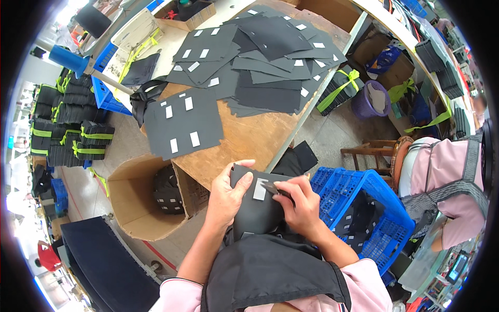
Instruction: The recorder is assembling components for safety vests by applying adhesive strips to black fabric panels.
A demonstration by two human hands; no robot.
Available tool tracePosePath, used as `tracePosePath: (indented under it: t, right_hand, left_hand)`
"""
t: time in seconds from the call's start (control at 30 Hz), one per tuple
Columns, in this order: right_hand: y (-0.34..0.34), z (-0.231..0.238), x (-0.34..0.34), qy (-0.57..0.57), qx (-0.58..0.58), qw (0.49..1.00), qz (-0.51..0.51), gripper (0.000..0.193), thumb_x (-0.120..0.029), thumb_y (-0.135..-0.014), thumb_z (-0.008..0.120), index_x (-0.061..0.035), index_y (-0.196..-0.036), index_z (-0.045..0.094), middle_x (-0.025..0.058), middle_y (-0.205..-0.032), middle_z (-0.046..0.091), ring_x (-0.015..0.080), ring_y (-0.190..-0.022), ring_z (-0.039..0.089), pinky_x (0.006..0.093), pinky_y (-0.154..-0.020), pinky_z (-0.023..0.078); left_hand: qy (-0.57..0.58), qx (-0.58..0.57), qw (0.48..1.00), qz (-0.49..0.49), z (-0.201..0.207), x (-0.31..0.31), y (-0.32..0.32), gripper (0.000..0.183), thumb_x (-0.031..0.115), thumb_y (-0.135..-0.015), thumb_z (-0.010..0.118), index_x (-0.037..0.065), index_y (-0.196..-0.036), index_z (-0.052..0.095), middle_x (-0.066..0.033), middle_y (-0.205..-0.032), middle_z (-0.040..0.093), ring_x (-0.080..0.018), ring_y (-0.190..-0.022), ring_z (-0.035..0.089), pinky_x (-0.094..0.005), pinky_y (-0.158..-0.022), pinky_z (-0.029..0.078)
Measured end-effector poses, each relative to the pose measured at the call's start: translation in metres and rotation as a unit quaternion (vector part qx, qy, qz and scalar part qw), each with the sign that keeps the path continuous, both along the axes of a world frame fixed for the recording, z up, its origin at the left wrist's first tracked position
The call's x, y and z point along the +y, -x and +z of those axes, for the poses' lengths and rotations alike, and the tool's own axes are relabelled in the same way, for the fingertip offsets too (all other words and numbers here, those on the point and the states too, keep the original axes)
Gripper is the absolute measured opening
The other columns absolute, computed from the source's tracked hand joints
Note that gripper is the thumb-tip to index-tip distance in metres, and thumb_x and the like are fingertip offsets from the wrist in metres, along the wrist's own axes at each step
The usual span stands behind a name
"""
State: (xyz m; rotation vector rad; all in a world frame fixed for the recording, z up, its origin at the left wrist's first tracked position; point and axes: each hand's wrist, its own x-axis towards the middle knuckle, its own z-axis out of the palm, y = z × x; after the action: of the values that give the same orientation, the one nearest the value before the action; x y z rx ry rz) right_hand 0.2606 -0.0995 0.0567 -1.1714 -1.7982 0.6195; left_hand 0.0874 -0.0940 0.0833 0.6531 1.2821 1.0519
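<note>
My left hand point(228, 192) grips the upper left edge of a black fabric panel point(249, 216), thumb on top. A white rectangular patch point(259, 189) lies on the panel. My right hand point(300, 204) is closed around a small dark pointed tool that looks like thread snips point(271, 187), its tip at the patch's right edge. The panel is held over my lap, in front of the table's near corner. Part of its lower edge is hidden by the black apron point(260, 270) I wear.
Black panels with white patches point(270, 67) are heaped on the wooden table point(249, 127); one panel point(182, 125) lies nearer. An open cardboard box point(130, 192) stands left, a blue crate point(384, 244) right, both holding dark pieces. Another person point(442, 177) sits at the right.
</note>
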Motion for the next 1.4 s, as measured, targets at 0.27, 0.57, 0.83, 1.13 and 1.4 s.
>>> tracePosePath:
  t: [0.27, 0.57, 0.83, 1.13, 1.4]
  right_hand:
    - [-0.022, -0.02, 0.041, 0.424, 0.173, 0.858, 0.234, 0.026, -0.012, -0.075, 0.07, -0.0002, -0.094, 0.057, -0.0016, -0.078, 0.046, 0.0055, -0.063, 0.042, 0.0202, -0.059, 0.035]
    - [0.008, -0.003, 0.029, 0.234, 0.099, 0.956, 0.147, 0.017, -0.001, -0.069, 0.071, -0.0007, -0.078, 0.057, 0.004, -0.07, 0.051, 0.0109, -0.063, 0.05, 0.0259, -0.057, 0.04]
    - [0.017, -0.011, 0.034, 0.273, 0.083, 0.955, 0.077, 0.02, -0.005, -0.072, 0.072, 0.0, -0.074, 0.053, 0.0049, -0.067, 0.052, 0.0095, -0.066, 0.051, 0.0237, -0.058, 0.042]
    - [-0.007, -0.012, 0.004, 0.053, -0.009, 0.999, 0.003, 0.036, -0.007, -0.068, 0.073, -0.0055, -0.1, 0.057, 0.0084, -0.084, 0.054, 0.018, -0.058, 0.054, 0.0284, -0.05, 0.045]
    - [-0.006, -0.006, 0.017, 0.033, -0.052, 0.996, 0.065, 0.035, 0.0, -0.065, 0.072, -0.0058, -0.097, 0.061, 0.0098, -0.079, 0.055, 0.0241, -0.066, 0.056, 0.0313, -0.055, 0.046]
  left_hand:
    - [0.0, 0.068, 0.997, -0.027, -0.024, 0.0, 0.006, 0.026, 0.025, -0.093, 0.052, 0.004, -0.108, 0.056, 0.0047, -0.074, 0.048, -0.0033, -0.067, 0.044, -0.0197, -0.061, 0.039]
    - [0.009, -0.044, 0.976, -0.214, -0.014, 0.003, 0.028, 0.069, 0.046, -0.063, 0.078, 0.004, -0.114, 0.055, -0.0025, -0.095, 0.056, -0.0112, -0.086, 0.053, -0.0247, -0.079, 0.042]
    - [-0.009, 0.196, 0.971, -0.138, -0.004, 0.007, 0.008, 0.055, 0.023, -0.067, 0.079, 0.003, -0.112, 0.055, -0.0065, -0.098, 0.062, -0.0141, -0.091, 0.057, -0.0284, -0.081, 0.045]
    - [0.075, -0.014, 0.997, 0.033, -0.031, -0.002, 0.011, 0.022, 0.006, -0.075, 0.068, -0.001, -0.093, 0.057, -0.0055, -0.084, 0.061, -0.0127, -0.075, 0.058, -0.0267, -0.069, 0.047]
    - [0.034, 0.038, 0.998, 0.032, -0.014, -0.001, -0.001, 0.022, 0.002, -0.075, 0.064, -0.001, -0.095, 0.057, -0.0054, -0.085, 0.061, -0.0121, -0.076, 0.057, -0.0261, -0.071, 0.047]
